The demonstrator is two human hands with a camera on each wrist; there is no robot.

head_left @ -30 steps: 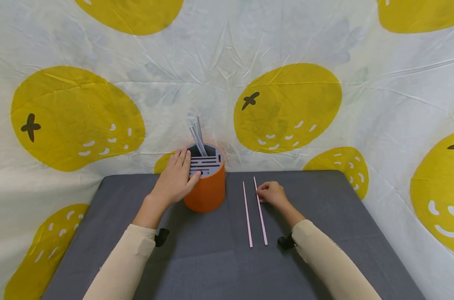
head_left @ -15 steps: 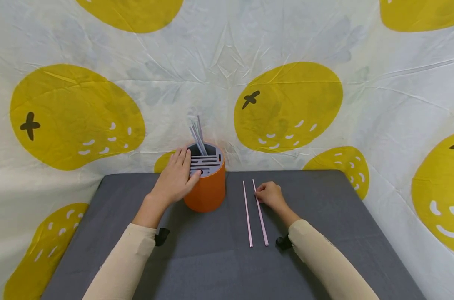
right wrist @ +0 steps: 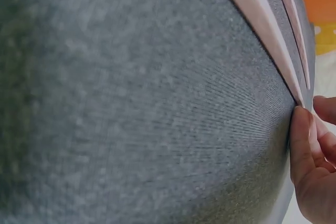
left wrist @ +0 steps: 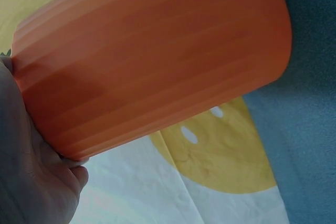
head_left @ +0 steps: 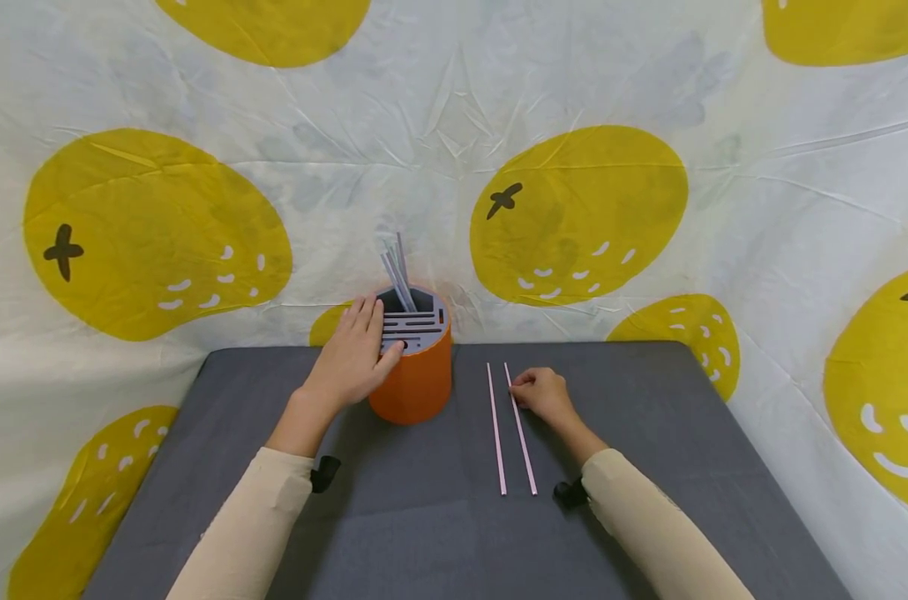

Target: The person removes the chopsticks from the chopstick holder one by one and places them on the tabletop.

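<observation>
An orange round knife block (head_left: 411, 383) with a grey slotted top stands at the back of the table. My left hand (head_left: 349, 354) rests on its top left side, fingers straight and thumb at the front rim; in the left wrist view the hand (left wrist: 39, 177) lies at the rim of the block (left wrist: 152, 66). Two pink chopsticks lie side by side to the right of the block. The fingertips of my right hand (head_left: 542, 392) pinch the right chopstick (head_left: 521, 437) near its far end. The left chopstick (head_left: 496, 433) lies apart from the hand.
Several thin, pale sticks (head_left: 397, 275) stand in the rear compartment of the block. A dark grey cloth (head_left: 409, 517) covers the table. Behind it hangs a white curtain (head_left: 394, 192) with yellow fruit prints.
The right chopstick has shifted slightly toward the person, its far end moving a little left along with the right hand. My left hand and the block have stayed in place.
</observation>
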